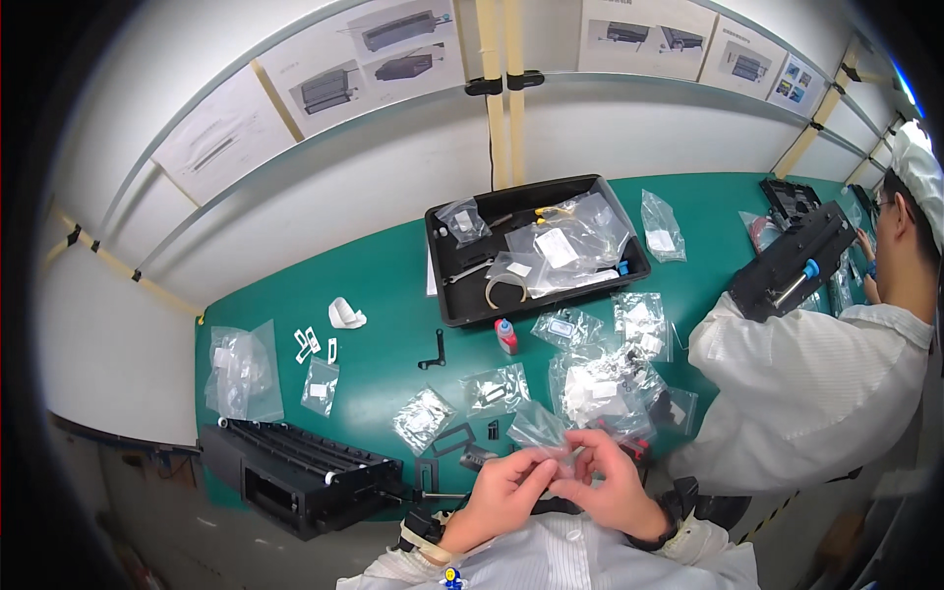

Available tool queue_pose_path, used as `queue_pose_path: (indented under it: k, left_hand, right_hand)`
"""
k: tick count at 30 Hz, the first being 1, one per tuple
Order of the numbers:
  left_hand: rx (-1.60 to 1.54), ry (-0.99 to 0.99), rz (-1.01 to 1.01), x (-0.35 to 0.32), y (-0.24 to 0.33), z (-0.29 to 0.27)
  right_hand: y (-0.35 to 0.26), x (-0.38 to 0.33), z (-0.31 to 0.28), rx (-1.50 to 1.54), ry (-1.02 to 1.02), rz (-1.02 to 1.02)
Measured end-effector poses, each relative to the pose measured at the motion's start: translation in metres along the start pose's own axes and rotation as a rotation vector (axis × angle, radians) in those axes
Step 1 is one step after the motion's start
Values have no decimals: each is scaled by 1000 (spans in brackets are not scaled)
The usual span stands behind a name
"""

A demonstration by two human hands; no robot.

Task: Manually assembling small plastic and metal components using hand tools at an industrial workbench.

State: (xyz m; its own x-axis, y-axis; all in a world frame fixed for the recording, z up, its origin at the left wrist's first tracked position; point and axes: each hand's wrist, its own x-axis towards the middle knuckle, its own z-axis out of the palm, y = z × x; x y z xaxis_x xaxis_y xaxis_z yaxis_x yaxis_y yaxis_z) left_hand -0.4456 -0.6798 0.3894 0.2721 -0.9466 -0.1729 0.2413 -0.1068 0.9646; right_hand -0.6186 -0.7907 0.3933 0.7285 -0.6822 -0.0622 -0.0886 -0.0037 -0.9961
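Both hands were close together, and a small clear bag (539,425) was right at their fingertips. The left hand (505,495) was nearly closed, with its thumb and first finger pinching the near end of the bag. The right hand (612,495) was half curled, its fingertips just beside that same end; I cannot tell if they gripped it too. The long way of the bag ran from the fingertips away from the person and a bit to the left, so its far part lay more on the left hand's side. Past the right hand was a pile of clear bags (602,385). A black machine part (310,482) with rollers sat well to the left of the left hand. A red bottle (505,337) stood farther ahead.
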Motion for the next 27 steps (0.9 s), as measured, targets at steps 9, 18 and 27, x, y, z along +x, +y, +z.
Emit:
queue_pose_path:
  k: [9, 18, 27]
  left_hand:
    - [73, 32, -9, 1, 7, 2]
    - [-79, 96, -69, -6, 16, -5]
    - [-95, 121, -224, 3, 27, -1]
  right_hand:
    - [-20, 2, -10, -152, -29, -180]
    - [-9, 15, -29, 116, 101, -89]
    - [-38, 31, -35, -469, 327, -434]
